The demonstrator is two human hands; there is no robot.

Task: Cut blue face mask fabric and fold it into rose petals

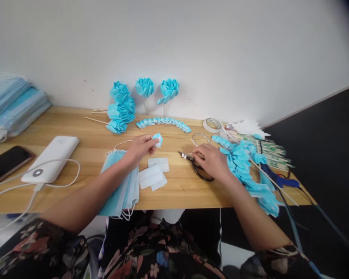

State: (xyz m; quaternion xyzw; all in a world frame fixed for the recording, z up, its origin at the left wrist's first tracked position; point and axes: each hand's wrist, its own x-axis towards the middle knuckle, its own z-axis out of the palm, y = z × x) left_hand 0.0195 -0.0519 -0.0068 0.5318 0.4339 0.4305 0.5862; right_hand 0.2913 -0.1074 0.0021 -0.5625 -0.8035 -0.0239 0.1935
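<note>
Pinched between the thumb and fingers of my left hand (144,146) is a small folded light-blue petal (158,140), held above the wooden table. My right hand (211,158) is closed at the black-handled scissors (200,173), its curled fingertips at the pivot; the blades point left, with small white patches on them. Below my left hand lie several cut whitish fabric pieces (152,175). A stack of blue face masks (120,186) with white ear loops is partly under my left forearm. Beyond both hands, a curved row of folded blue petals (163,121) rests on the table.
Blue fabric flowers (120,108) on sticks lie or stand against the wall. To the right are tape rolls (212,124), petal strips (241,161), bundled sticks (275,153) and a blue glue gun (279,178). Leftward sit a power bank (54,155), phone (8,162) and mask piles (14,102).
</note>
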